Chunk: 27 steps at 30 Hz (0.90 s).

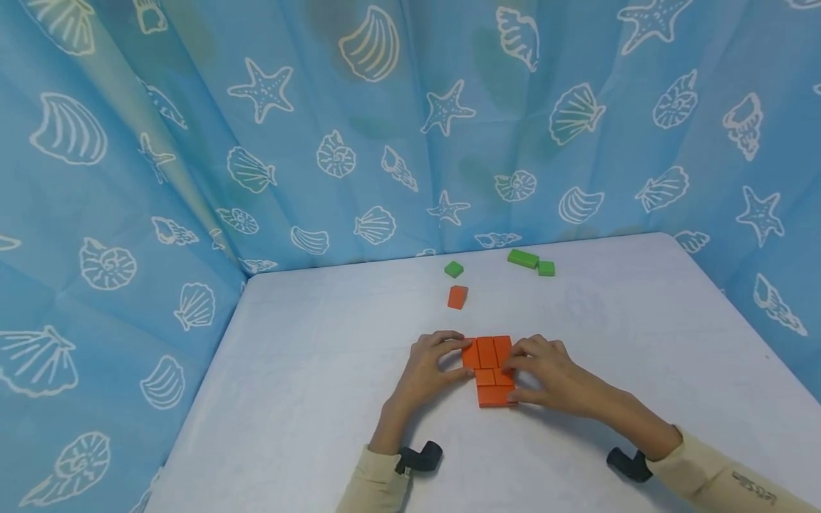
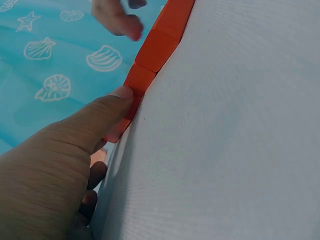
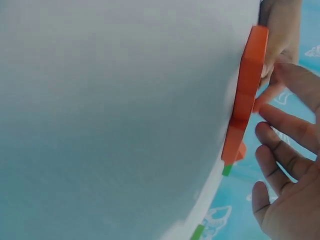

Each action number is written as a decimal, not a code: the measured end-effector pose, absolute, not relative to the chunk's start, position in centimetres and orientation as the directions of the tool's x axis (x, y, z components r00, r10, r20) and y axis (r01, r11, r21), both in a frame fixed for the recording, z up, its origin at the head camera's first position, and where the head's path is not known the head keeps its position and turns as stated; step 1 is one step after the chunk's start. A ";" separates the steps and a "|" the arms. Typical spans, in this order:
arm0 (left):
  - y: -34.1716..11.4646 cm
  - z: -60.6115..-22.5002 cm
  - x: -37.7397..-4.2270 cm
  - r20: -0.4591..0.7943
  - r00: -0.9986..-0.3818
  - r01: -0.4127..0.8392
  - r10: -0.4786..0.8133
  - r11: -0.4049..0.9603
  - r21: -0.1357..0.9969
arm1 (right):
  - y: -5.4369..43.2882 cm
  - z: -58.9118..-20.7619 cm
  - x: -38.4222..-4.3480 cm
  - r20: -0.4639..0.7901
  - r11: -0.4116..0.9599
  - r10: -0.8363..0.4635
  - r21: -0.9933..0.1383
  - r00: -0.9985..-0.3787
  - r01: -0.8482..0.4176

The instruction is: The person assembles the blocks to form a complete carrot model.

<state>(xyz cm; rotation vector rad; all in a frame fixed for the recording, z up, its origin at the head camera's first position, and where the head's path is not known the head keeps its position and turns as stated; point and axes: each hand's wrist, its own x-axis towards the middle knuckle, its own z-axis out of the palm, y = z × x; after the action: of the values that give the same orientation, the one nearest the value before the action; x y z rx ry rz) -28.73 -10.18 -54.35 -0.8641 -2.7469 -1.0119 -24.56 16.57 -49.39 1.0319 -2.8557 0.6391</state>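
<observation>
Several orange blocks [image 1: 486, 352] lie side by side on the white cloth, fitted into a compact flat shape. My left hand [image 1: 431, 365] is at their left side, thumb and forefinger pinching the upper-left orange block [image 1: 471, 354] from its two ends. In the left wrist view its thumb [image 2: 117, 100] touches the side of the row. My right hand [image 1: 550, 376] hovers over the right side, fingers loosely bent and spread. A longer orange block [image 1: 494, 396] forms the bottom, its right corner near the right thumb. In the right wrist view the right fingers [image 3: 285, 160] hold nothing.
Beyond the group lies a single orange block [image 1: 457, 297]. Farther back are a small green block [image 1: 454, 269], a longer green block [image 1: 523, 258] and another small green block [image 1: 546, 268]. A blue curtain [image 1: 398, 142] with shell prints borders the white table [image 1: 308, 342].
</observation>
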 end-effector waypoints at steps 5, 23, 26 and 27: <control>-10.2 -54.3 -28.8 0.244 -0.844 0.523 0.478 0.632 0.572 | 15.9 -47.8 -26.5 0.192 0.744 -0.522 -0.374 -0.831 -0.554; -10.2 -54.5 -29.0 0.235 -0.850 0.513 0.472 0.639 0.573 | 11.4 -45.8 -38.9 0.148 0.801 -0.526 -0.245 -0.838 -0.546; -10.2 -54.6 -29.0 0.260 -0.842 0.530 0.474 0.632 0.565 | 10.9 -46.7 -40.1 0.132 0.792 -0.552 -0.224 -0.823 -0.567; -10.1 -54.5 -28.9 0.265 -0.840 0.533 0.473 0.630 0.564 | 10.8 -47.0 -40.4 0.129 0.787 -0.565 -0.212 -0.815 -0.579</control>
<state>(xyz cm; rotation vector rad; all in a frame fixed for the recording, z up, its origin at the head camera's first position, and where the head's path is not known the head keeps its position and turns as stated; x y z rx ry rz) -28.94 -10.13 -54.53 -0.8522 -2.7527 -0.9983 -40.39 10.80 -47.00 0.9330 -2.9141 0.3758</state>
